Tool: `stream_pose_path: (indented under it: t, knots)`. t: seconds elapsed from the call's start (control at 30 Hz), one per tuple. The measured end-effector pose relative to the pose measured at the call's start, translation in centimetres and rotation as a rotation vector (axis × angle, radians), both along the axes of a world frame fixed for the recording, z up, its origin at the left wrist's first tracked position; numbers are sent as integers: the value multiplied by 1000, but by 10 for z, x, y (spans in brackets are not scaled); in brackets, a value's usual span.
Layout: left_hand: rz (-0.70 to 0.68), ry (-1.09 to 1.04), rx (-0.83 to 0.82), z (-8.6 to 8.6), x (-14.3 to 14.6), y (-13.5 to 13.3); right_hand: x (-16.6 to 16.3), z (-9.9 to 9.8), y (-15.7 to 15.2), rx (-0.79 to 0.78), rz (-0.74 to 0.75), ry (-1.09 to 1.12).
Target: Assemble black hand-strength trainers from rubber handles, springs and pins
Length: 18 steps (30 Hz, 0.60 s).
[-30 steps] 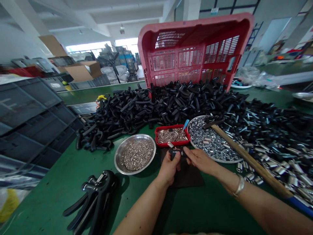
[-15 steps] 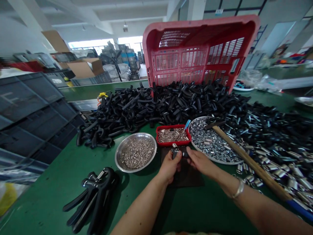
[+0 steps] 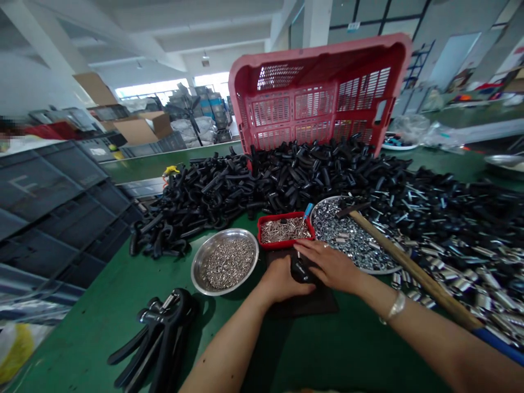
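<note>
The left hand (image 3: pixel 285 281) grips a black part (image 3: pixel 301 271) near the red tray (image 3: pixel 282 245), the right hand (image 3: pixel 336 268) loosely open beside it.

part (image 3: pixel 301 271) over mat (image 3: pixel 321 303), bowl (image 3: pixel 200 264) lft, tray (image 3: pixel 282 245) bhnd, hammer (image 3: pixel 409 267) rt.

Only one character can be read with certainty: a big pale letter "F" (image 3: pixel 25 186) on the side of the upper grey crate (image 3: pixel 61 169) at the left. The black part (image 3: pixel 302 271) in the left hand (image 3: pixel 282 280) bears small light lettering, too blurred to read. The white label (image 3: pixel 97 152) on a background box (image 3: pixel 89 141) and the pale sign (image 3: pixel 353 26) high at the back are also unreadable.
</note>
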State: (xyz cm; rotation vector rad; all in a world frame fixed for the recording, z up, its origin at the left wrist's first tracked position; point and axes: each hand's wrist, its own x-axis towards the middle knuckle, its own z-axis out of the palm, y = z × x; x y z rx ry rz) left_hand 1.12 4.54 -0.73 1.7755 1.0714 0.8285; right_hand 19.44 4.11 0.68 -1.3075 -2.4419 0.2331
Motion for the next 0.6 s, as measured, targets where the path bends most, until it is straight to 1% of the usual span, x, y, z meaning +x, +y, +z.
stream_pose_path:
  t: [0.03, 0.07, 0.1, 0.17, 0.23, 0.3, 0.33, 0.4, 0.43, 0.47, 0.5, 0.57, 0.6]
  knots:
    - [-17, 36, 13, 0, 0, 3, 4, -2, 4, 21, 78, -42]
    - [-14, 64, 26, 0, 1, 6, 6, -5, 8, 20, 125, -83]
    - [2, 84, 47, -1, 2, 7, 7, -9, 9, 23, 125, -120]
    - [57, 129, 132, -1, 5, 8, 5, -15, 7, 52, 37, -189]
    - [78, 259, 243, 0, 7, 6, 2, -15, 1, 82, -66, -247]
    - [31, 493, 319, 4, 5, 4, 4, -8, -7, 79, -135, -288]
    - [-18, 619, 343, 8, 3, 5, 10, -1, -9, 83, -168, -303]
    - [-115, 813, 379, 17, -2, 13, 33, 14, -11, 114, -275, -337]
    - [-121, 875, 388, 22, -5, 21, 50, 21, -11, 145, -369, -360]
    - [-90, 926, 385, 28, -7, 31, 67, 27, -9, 150, -479, -397]
    - [-11, 966, 363, 32, -8, 42, 85, 31, -8, 124, -580, -439]
    - [145, 1045, 281, 38, -9, 68, 114, 32, -5, 36, -661, -498]
    - [165, 1063, 248, 39, -8, 81, 123, 30, -4, 17, -677, -511]
